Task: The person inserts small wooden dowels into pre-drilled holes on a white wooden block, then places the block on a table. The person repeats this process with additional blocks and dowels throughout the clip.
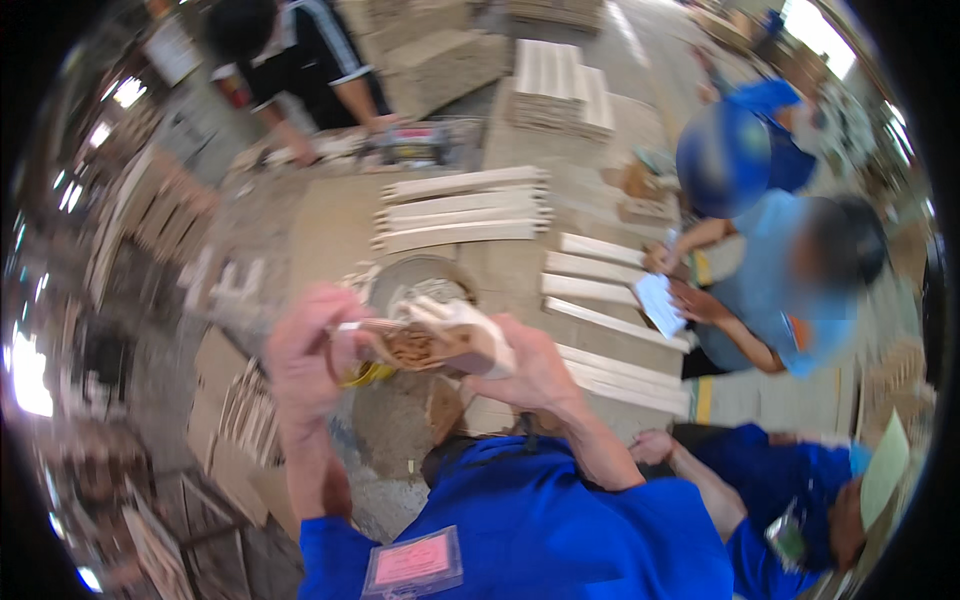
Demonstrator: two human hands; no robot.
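Observation:
In front of my chest my right hand (535, 372) is closed round a pale wooden piece (478, 345) with a darker brown end. My left hand (312, 345) is up at the left side of this piece, its fingers curled in a pinch beside a brown, carved-looking patch (408, 346). Blur hides what the left fingers hold. Below those fingers shows something yellow (372, 374). Just beyond the hands stands a round container (425, 272), with small pale wooden bits at its edge.
Pale wooden slats lie in a stack (465, 208) and in a row (600, 290) on the cardboard-covered table (330, 215). Farther off is a board stack (560, 90). One person (790, 270) holds a white paper at the right; others stand at far left, far right and lower right.

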